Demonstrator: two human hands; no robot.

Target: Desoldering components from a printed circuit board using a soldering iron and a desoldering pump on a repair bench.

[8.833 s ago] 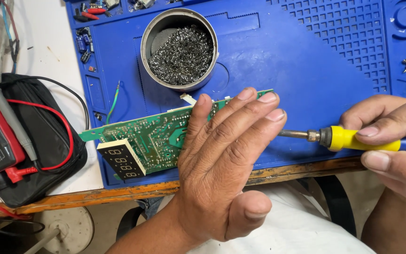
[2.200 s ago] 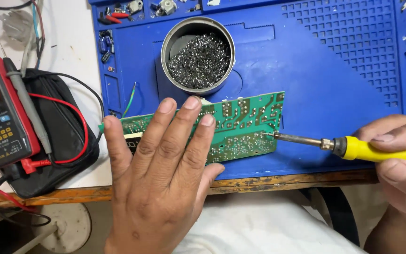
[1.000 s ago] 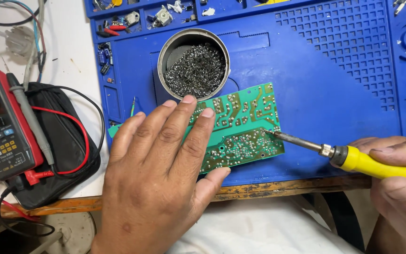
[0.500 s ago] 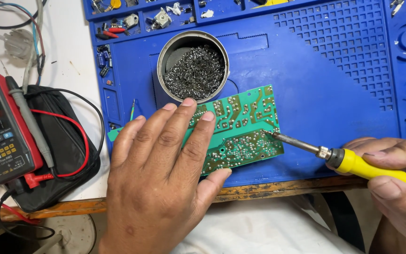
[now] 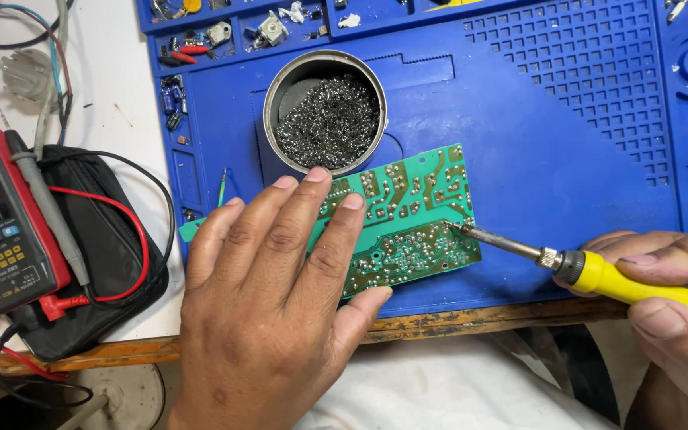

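Iron tip (image 5: pixel 451 226) barely shifted, board edge (image 5: pixel 471 239)

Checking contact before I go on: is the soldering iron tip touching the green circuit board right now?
Yes, the metal tip of the soldering iron, held in the right hand, rests on the green circuit board near its right edge, while the left hand presses the board flat.

A white workbench (image 5: pixel 113 103) with a worn wooden front edge (image 5: pixel 455 322) carries a blue silicone repair mat (image 5: pixel 551 135). Left of the mat lies a black pouch (image 5: pixel 113 263), with a red-cased multimeter (image 5: pixel 1 223) just beside it farther left. Behind the pouch, toward the bench's back, sit loose cables (image 5: pixel 49 56) and a white plug (image 5: pixel 25 72).
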